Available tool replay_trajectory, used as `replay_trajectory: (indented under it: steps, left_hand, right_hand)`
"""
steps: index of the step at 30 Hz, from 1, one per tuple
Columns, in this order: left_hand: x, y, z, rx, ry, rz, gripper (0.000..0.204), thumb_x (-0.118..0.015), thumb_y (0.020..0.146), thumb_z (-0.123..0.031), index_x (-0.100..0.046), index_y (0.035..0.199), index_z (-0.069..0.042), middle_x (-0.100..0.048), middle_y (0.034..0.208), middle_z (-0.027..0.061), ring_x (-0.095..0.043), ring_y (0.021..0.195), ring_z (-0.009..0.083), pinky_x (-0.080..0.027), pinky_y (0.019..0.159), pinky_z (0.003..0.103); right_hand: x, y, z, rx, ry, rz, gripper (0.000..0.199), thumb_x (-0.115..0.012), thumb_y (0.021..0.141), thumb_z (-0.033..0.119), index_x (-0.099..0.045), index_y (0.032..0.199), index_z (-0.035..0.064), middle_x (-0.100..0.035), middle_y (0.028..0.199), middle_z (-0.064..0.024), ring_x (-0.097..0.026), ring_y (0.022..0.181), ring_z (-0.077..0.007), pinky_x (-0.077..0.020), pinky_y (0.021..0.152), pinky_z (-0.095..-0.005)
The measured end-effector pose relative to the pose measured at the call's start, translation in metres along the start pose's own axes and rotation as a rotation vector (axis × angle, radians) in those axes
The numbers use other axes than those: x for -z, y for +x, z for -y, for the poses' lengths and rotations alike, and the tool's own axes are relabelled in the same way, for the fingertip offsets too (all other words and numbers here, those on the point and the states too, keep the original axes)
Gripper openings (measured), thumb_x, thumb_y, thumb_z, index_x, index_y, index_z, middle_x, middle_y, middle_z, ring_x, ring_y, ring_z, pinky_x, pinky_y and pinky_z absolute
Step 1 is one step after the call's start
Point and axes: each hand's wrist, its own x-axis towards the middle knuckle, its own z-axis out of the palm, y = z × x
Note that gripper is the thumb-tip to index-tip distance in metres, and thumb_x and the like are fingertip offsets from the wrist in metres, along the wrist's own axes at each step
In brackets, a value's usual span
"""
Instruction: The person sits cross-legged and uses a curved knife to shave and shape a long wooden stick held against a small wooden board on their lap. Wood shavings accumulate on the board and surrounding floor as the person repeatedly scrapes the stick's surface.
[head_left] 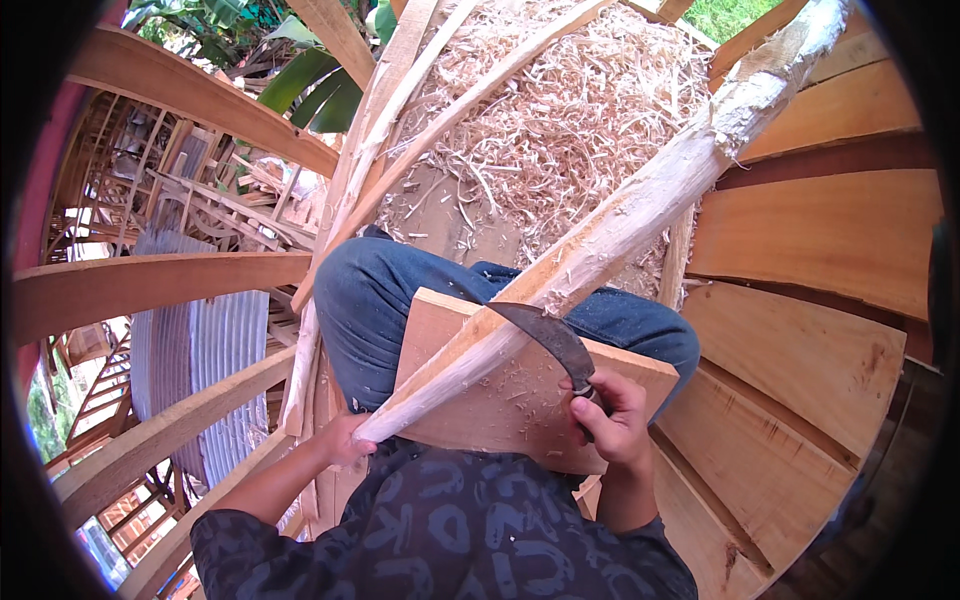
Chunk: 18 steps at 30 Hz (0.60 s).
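Right hand: closed in a full fist round the handle of a curved knife; fingers wrapped tight, knuckles up, handle almost wholly hidden inside the grip. Dark blade arcs up and to the left from the fist, its tip end lying against the long pole about where the pole crosses the knee.

Left hand: closed round the near, lower end of the pole, fingers curled over it, just above the edge of the dark patterned shirt. How tight the clasp is cannot be told; the palm side is hidden.

Pole: pale, stripped wood, rough and fibrous, running on a slant from the left hand up to the upper right of the view, where it is thicker and ragged. It lies across a flat wooden board that rests on the lap, over blue jeans. Small shavings scattered on the board.

Around: heap of pale wood shavings on the ground beyond the knees. Wide planks to the right. Curved wooden beams and thin split strips to the left; corrugated metal sheet below them. Green leaves at top left
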Motion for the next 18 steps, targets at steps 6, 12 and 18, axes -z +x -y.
replay_trajectory:
  steps: [6,12,18]
  left_hand:
    - [0.003,0.008,-0.007,-0.162,0.026,-0.003,0.058,-0.054,0.082,-0.058,-0.059,0.09,0.0,-0.06,0.065,0.0106,-0.064,0.059,0.022,-0.049,0.055,0.032]
    - [0.002,0.011,-0.007,-0.179,0.064,-0.034,0.058,-0.054,0.082,-0.058,-0.059,0.088,0.0,-0.06,0.064,0.0119,-0.064,0.06,0.0284,-0.049,0.055,0.035]
    - [0.006,0.012,-0.007,-0.171,0.114,-0.033,0.055,-0.056,0.081,-0.054,-0.06,0.087,0.0,-0.06,0.065,0.0129,-0.063,0.06,0.0292,-0.048,0.056,0.035]
  right_hand:
    - [-0.007,0.01,0.002,0.139,-0.315,0.101,0.017,-0.058,0.085,0.005,-0.061,0.101,-0.0003,-0.055,0.058,0.0009,-0.048,0.045,-0.003,-0.0358,0.042,-0.0194]
    - [-0.014,0.013,0.009,0.09,-0.301,0.228,0.016,-0.058,0.085,0.005,-0.061,0.099,-0.0018,-0.051,0.054,0.0025,-0.046,0.046,-0.0021,-0.0335,0.042,-0.0199]
    - [-0.016,0.006,0.01,0.032,0.023,-0.028,0.015,-0.059,0.085,0.005,-0.061,0.099,-0.0007,-0.054,0.06,0.0015,-0.047,0.047,-0.0028,-0.0359,0.043,-0.0187]
